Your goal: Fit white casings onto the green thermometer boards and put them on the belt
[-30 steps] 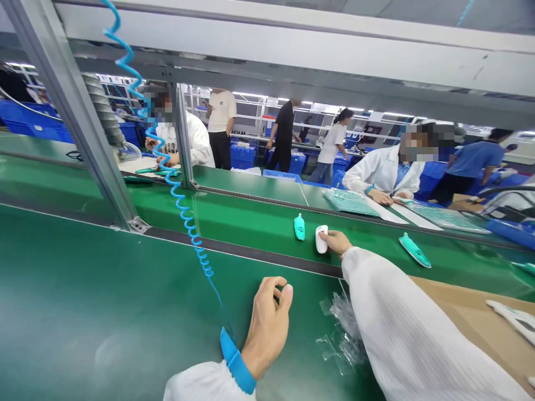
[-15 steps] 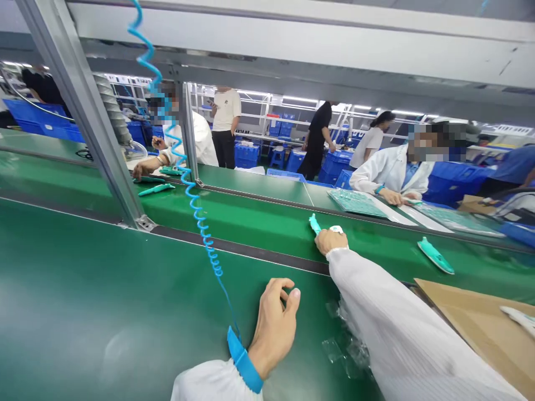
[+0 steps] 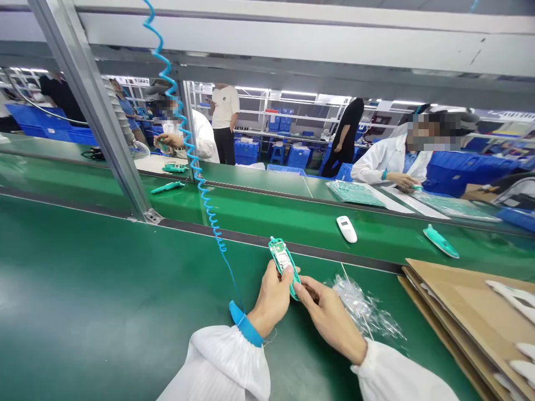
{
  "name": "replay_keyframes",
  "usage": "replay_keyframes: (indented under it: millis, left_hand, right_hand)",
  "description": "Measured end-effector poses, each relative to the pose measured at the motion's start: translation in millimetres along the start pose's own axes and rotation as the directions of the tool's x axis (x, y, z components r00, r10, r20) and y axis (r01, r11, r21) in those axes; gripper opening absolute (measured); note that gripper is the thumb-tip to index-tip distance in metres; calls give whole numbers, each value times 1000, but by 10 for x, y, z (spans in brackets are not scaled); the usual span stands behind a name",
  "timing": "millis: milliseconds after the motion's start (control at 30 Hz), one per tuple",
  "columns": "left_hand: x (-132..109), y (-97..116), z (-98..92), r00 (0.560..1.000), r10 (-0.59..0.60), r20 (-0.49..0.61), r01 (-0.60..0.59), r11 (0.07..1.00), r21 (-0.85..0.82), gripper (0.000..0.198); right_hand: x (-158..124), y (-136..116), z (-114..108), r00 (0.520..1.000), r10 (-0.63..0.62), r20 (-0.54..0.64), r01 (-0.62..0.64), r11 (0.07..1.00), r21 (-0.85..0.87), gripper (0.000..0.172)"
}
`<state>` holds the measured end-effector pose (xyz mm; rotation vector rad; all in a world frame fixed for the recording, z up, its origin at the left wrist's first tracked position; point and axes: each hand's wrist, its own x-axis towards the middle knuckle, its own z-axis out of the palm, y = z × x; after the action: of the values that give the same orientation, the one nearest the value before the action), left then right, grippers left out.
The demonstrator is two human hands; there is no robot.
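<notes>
The left hand (image 3: 271, 306) and right hand (image 3: 330, 317) grasp one teal casing with green circuit board (image 3: 283, 262); one white plastic device (image 3: 346, 229) lies at one o'clock, one clear plastic bag (image 3: 363, 309) at three.

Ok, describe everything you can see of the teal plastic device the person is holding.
The elongated teal plastic casing is open, showing a green circuit board with a white patch. Held tilted between the person's left hand and right hand, it sits above the green conveyor belt.

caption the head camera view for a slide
Left hand and right hand hold a teal casing with green circuit board above a green conveyor belt
</notes>
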<state>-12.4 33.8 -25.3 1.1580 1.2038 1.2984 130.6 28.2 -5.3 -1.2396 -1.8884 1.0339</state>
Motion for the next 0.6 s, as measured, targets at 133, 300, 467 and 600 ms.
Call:
replay_keyframes:
  millis: [133,300,467,600]
  left_hand:
    - [-62,80,-11,999,-3,54,-3,993,114,28]
    - [-200,234,46,967,63,246,-140,940,310,34]
    - [-226,237,84,961,55,272,-163,906,390,34]
    - [-177,213,39,975,43,217,-131,903,410,32]
  right_hand:
    - [-69,66,42,942,-32,-335,22,999,-32,38]
    - [-7,101,-178,877,-211,-431,157,975,-159,22]
    - [-73,134,-212,887,-290,-359,191,939,-287,20]
    - [-106,141,-181,869,-402,-288,281,881,-381,18]
